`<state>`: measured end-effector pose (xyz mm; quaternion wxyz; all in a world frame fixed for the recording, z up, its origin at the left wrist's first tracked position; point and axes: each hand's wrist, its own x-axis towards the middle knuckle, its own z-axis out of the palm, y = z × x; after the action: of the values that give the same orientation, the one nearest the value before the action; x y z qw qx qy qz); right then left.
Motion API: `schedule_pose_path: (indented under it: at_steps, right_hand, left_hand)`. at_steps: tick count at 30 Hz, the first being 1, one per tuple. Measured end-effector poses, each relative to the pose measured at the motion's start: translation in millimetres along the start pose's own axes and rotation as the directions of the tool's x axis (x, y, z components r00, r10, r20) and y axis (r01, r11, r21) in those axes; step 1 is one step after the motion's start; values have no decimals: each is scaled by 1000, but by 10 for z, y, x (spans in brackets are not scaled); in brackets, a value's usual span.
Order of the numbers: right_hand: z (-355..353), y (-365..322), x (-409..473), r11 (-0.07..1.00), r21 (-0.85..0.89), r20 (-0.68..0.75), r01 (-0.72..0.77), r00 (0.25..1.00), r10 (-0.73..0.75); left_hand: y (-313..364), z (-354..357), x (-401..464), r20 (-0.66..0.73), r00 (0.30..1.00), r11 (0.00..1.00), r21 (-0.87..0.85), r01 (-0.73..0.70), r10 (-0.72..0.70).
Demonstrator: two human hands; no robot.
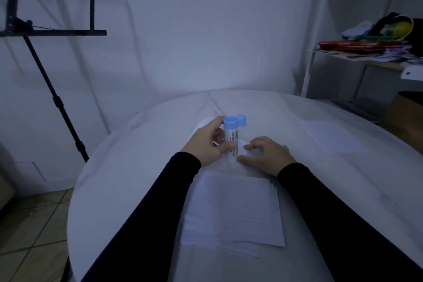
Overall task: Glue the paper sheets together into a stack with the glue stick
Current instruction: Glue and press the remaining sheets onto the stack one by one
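Note:
My left hand (209, 144) grips a white glue stick (231, 142) that stands almost upright, blue end up, its lower end down on a small white sheet (246, 163) in the middle of the table. The stick's blue cap (242, 120) stands on the table just behind it. Resting flat on that same sheet, right of the stick, is my right hand (269, 155), fingers spread and holding nothing. A loose stack of lined paper sheets (233, 210) lies nearer to me, between my forearms. One more single sheet (332, 136) lies apart at the right.
The round table carries a white cloth (128, 167). A black music stand (52, 34) rises at the left. At the right a white shelf (370, 59) is piled with books and clutter. Tiled floor (32, 224) shows at the lower left.

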<state>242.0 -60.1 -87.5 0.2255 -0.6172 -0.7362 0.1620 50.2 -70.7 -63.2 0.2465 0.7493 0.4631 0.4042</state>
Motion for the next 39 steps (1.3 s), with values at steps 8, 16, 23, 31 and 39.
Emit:
schedule_pose_path:
  at_steps: [8, 16, 23, 31, 39]
  right_hand:
    - [-1, -4, -10, 1000, 3, -2, -1, 1000, 1]
    - [11, -6, -44, 997, -70, -4, 42, 999, -43]
    - [-5, 3, -32, 993, -108, 29, 55, 998, -52]
    - [-13, 13, -19, 999, -45, 46, 26, 999, -24]
    - [-11, 23, -17, 999, -29, 62, 17, 998, -15]
  left_hand:
    - [-124, -185, -17, -98, 995, 996, 79, 35, -27]
    - [15, -133, 1, -366, 930, 992, -122, -27, -20]
    - [-74, 0, -19, -103, 995, 999, -35, -7, 3]
    - [-83, -44, 6, -61, 998, 1000, 18, -6, 7]
    - [-208, -263, -28, -119, 992, 998, 39, 57, -52]
